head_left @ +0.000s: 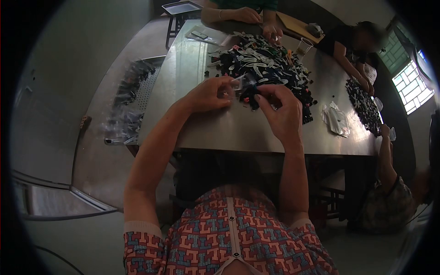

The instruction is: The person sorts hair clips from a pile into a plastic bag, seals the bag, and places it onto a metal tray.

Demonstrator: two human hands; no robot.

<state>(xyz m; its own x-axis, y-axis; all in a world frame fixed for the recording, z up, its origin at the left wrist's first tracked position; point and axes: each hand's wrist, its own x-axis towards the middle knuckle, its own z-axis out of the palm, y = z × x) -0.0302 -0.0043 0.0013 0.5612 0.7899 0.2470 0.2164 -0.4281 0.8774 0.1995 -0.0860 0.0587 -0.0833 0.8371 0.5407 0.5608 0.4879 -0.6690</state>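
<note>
My left hand (211,95) pinches a small clear plastic bag (239,82) between thumb and fingers, just above the near edge of the pile. Close by on its right, my right hand (280,109) has thumb and fingers closed on a small dark piece with a pink-red spot (248,97), held right at the mouth side of the bag. Behind both hands spreads a large pile of small black, white and coloured pieces (261,64) on the metal table (206,137).
Flat clear bags (337,120) lie stacked at the right, beside a second dark pile (362,103). More bags (208,34) and a clear cup (303,46) sit farther back. A perforated tray with bagged pieces (144,94) stands left. Other people's hands (272,33) work across the table and at right.
</note>
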